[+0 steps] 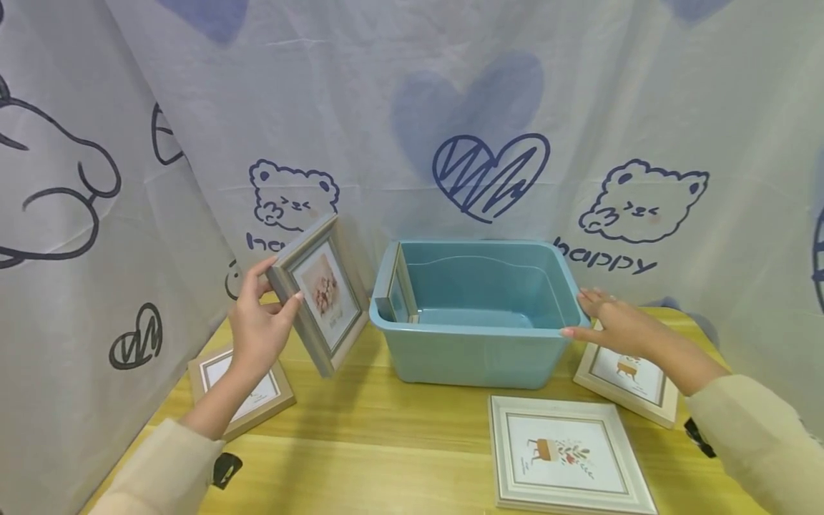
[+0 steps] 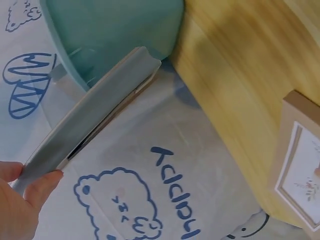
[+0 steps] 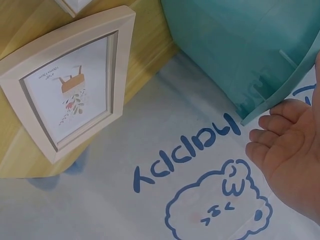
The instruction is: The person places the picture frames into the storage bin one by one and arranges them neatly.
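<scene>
My left hand (image 1: 260, 325) pinches a grey-edged picture frame (image 1: 328, 293) by its near left edge, thumb on the front. The frame is held upright and tilted, left of a light blue plastic tub (image 1: 476, 357). In the left wrist view this frame (image 2: 95, 112) appears edge-on, with the left hand (image 2: 22, 205) at its lower end. Another picture frame (image 1: 395, 286) stands on edge inside the tub, against its left wall. My right hand (image 1: 614, 325) touches the tub's right rim; the right wrist view shows its fingers (image 3: 272, 127) loosely extended beside the tub wall (image 3: 240, 45).
On the wooden table (image 1: 386, 443) lie a beige frame (image 1: 283, 400) at the left, a cream frame (image 1: 634, 483) at the front right and another frame (image 1: 666, 411) under the right forearm. A printed white curtain (image 1: 360, 107) hangs behind and at the sides.
</scene>
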The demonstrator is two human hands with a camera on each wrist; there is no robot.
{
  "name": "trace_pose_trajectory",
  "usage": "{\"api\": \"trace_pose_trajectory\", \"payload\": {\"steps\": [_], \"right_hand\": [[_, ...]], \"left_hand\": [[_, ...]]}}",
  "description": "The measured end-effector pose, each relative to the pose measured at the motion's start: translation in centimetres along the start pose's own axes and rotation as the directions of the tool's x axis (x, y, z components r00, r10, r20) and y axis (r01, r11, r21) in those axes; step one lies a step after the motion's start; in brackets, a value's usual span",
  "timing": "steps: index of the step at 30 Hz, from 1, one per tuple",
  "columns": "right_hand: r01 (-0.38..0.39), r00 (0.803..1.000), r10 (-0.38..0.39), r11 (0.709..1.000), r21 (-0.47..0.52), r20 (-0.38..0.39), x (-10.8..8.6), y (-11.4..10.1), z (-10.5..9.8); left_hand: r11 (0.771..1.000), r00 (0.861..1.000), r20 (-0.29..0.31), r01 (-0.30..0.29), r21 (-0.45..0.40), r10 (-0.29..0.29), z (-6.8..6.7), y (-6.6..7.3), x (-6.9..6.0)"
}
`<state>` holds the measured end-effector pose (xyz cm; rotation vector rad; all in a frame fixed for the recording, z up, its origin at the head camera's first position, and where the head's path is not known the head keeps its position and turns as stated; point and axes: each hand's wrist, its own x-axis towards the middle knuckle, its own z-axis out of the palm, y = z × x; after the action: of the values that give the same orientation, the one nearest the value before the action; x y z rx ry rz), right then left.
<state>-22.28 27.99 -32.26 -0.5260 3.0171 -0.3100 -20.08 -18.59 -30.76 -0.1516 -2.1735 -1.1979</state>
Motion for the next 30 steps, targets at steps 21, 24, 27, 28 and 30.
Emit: {"api": "trace_pose_trajectory", "payload": {"steps": [21, 24, 27, 28, 30], "right_hand": [[0.016, 1.000, -0.016, 1.000, -0.014, -0.002, -0.1, 0.1, -0.1], [0.018, 1.000, -0.018, 1.000, -0.017, -0.003, -0.2, 0.1, 0.0], [0.019, 1.000, -0.019, 1.000, -0.014, -0.003, -0.2, 0.0, -0.1], [0.020, 1.000, -0.020, 1.000, -0.014, -0.003, -0.2, 0.0, -0.1], [0.019, 1.000, -0.019, 1.000, -0.012, -0.002, -0.3, -0.1, -0.2]], "left_hand": [[0.994, 0.985, -0.133, -0.110, 0.003, 0.110, -0.4, 3.8, 1.9], [0.994, 0.984, -0.144, -0.112, -0.017, 0.108, -0.5, 4.3, 2.2], [0.993, 0.982, -0.152, -0.114, -0.032, 0.108, -0.5, 4.8, 2.5], [0.993, 0.982, -0.155, -0.115, -0.035, 0.109, -0.5, 4.9, 2.6], [0.993, 0.981, -0.161, -0.116, -0.038, 0.108, -0.5, 5.2, 2.7]]}}
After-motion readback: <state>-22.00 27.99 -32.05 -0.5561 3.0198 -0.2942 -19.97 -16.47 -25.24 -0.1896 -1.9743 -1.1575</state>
